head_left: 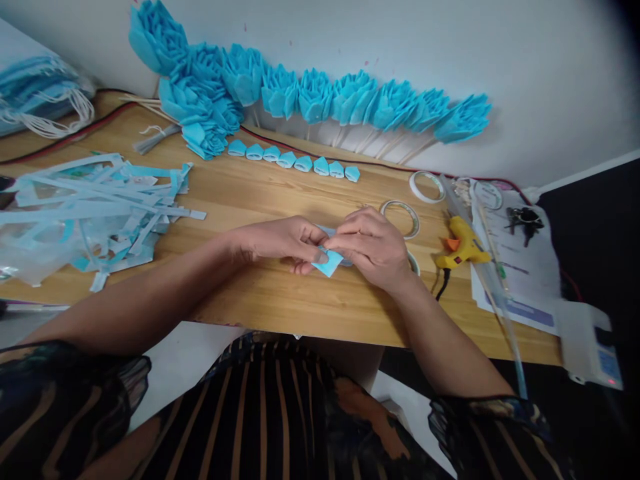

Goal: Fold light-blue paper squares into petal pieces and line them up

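A small light-blue folded piece (329, 264), like the non-woven fabric of a face mask, is pinched between the thumb and fingers of my left hand (293, 241). My right hand (375, 248) meets it from the other side, its fingers closed at the piece's upper edge. Something pale and bluish lies beneath both hands, mostly hidden. Beyond them on the table runs a row of several small folded blue petals (287, 159). A roll of tape (400, 219) lies just past my right hand, and another roll's edge shows beside the wrist.
Several blue fabric flowers (315, 97) on sticks lean against the wall. Cut strips (100, 207) heap up at left, near a stack of face masks (43, 93). At right are a yellow glue gun (463, 243), papers (530, 267), keys (525, 220) and a third tape roll (427, 187).
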Available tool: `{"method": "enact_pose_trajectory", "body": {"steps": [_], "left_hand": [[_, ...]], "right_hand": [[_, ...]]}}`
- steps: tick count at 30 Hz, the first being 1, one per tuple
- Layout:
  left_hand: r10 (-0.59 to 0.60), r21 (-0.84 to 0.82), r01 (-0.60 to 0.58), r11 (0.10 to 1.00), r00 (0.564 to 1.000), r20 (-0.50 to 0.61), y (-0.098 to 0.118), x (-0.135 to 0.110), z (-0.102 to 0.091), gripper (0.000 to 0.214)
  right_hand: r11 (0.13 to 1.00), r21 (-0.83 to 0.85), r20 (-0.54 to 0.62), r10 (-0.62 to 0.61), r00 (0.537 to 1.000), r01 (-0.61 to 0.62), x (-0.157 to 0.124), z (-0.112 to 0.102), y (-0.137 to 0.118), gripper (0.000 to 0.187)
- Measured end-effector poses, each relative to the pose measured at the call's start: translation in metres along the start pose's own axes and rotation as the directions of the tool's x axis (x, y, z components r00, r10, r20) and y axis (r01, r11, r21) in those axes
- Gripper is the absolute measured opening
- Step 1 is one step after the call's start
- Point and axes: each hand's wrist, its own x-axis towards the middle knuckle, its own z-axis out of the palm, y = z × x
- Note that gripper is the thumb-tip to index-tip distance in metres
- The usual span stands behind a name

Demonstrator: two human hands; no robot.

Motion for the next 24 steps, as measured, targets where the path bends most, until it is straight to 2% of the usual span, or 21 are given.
{"method": "enact_pose_trajectory", "body": {"steps": [6, 12, 17, 20, 24], "left_hand": [[0.026, 0.001, -0.026, 1.000, 1.000, -0.007, 0.002, -0.001, -0.003, 0.020], [0.060, -0.031, -0.060, 0.998, 0.998, 0.002, -0.002, -0.001, -0.005, 0.022], [0.110, -0.038, -0.112, 0.993, 0.993, -0.040, -0.001, -0.001, -0.008, 0.028], [0.117, 0.080, -0.109, 0.991, 0.987, -0.106, 0.001, 0.000, -0.008, 0.028], [0.166, 0.215, -0.123, 0.969, 0.967, -0.195, -0.002, 0.004, -0.006, 0.027]], "right_hand": [[0.999, -0.046, 0.027, 0.023, 0.999, -0.022, 0.000, -0.002, 0.000, 0.018], [1.000, -0.012, 0.042, 0.002, 0.999, -0.002, 0.000, -0.004, 0.002, 0.022], [0.999, 0.018, 0.098, 0.041, 0.994, -0.043, 0.000, -0.010, 0.002, 0.035], [0.979, 0.064, 0.089, 0.188, 0.978, -0.194, -0.001, -0.011, -0.002, 0.038], [0.867, 0.168, 0.093, 0.460, 0.883, -0.469, -0.002, -0.006, -0.004, 0.034]]}}
